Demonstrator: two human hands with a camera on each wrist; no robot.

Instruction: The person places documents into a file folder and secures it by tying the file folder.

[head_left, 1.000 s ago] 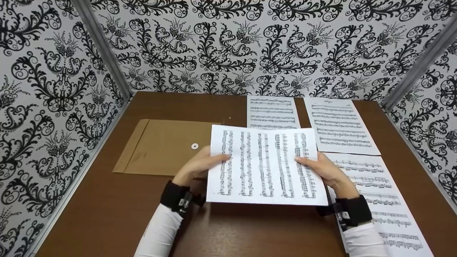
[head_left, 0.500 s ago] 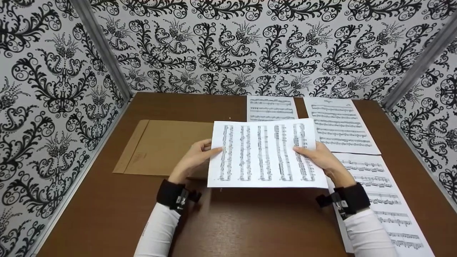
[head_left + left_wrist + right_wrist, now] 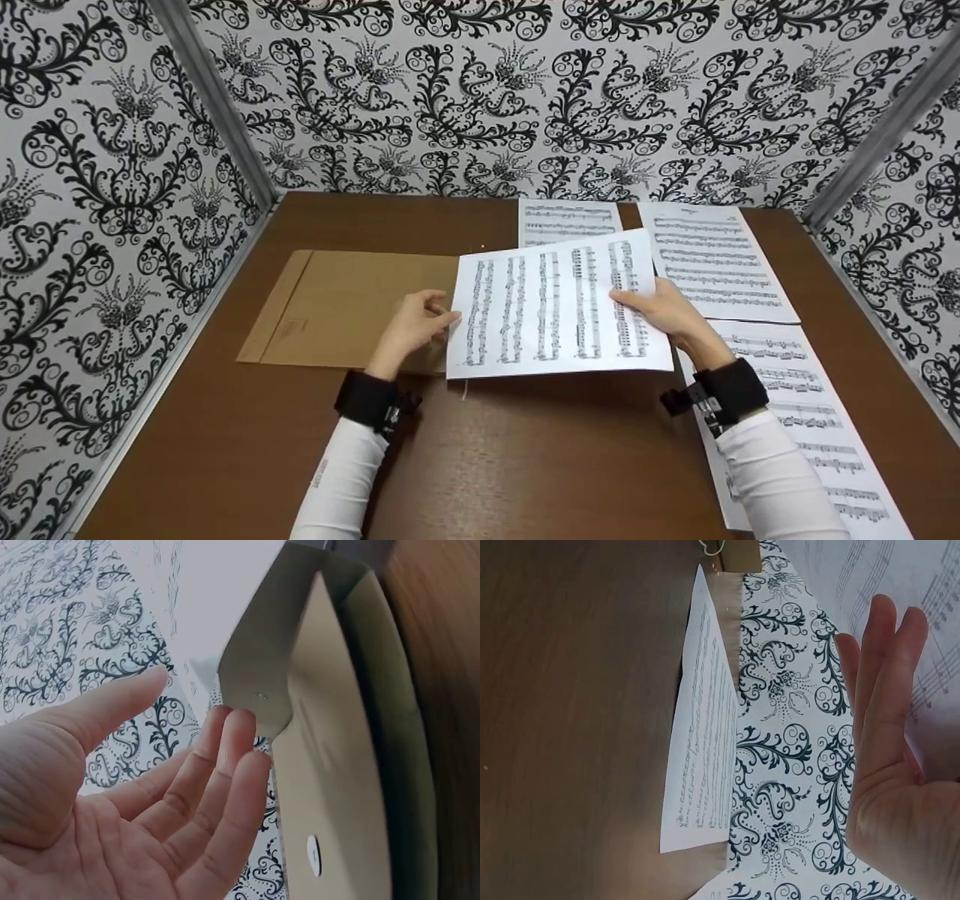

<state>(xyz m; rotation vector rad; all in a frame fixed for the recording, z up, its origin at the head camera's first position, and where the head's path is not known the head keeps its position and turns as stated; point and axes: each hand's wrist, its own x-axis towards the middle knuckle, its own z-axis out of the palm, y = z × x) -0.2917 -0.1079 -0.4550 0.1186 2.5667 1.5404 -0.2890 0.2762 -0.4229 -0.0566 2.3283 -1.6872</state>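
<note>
A sheet of printed music (image 3: 551,307), perhaps more than one, is held above the table with its staves running up and down. My right hand (image 3: 670,306) pinches its right side, thumb on the printed face and fingers behind. My left hand (image 3: 421,321) is at the sheet's left edge; in the left wrist view its thumb and fingers are spread apart, with nothing between them. Below it lies a brown kraft envelope (image 3: 352,307). The left wrist view shows the envelope's mouth gaping beside a raised flap (image 3: 259,652) and a white round button (image 3: 313,855).
More music pages lie at the table's right: a back page (image 3: 568,214), another beside it (image 3: 716,262) and a long row in front (image 3: 817,420). A thin string (image 3: 464,390) shows below the held sheet. Patterned walls (image 3: 480,97) enclose the brown table (image 3: 525,465).
The held sheet has moved away from me and tilted, its right side rising. My left thumb has slid off its face to the left edge, while the right hand keeps its grip.
</note>
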